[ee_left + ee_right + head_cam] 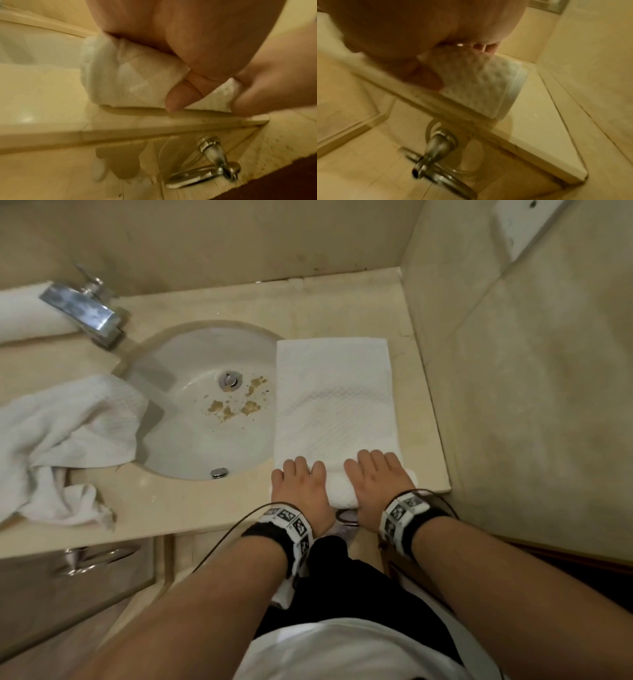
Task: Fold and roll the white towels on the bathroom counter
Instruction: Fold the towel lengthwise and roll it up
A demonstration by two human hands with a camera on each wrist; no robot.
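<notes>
rolling from the near end, left hand and right hand curl over the folded towel beside the sink; soft, light, likely to slacken, so grip both roll ends evenly.

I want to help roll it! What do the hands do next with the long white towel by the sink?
Probably push the roll away toward the wall: both the left hand and right hand grip its started near end, and most of the folded towel lies flat.
</notes>
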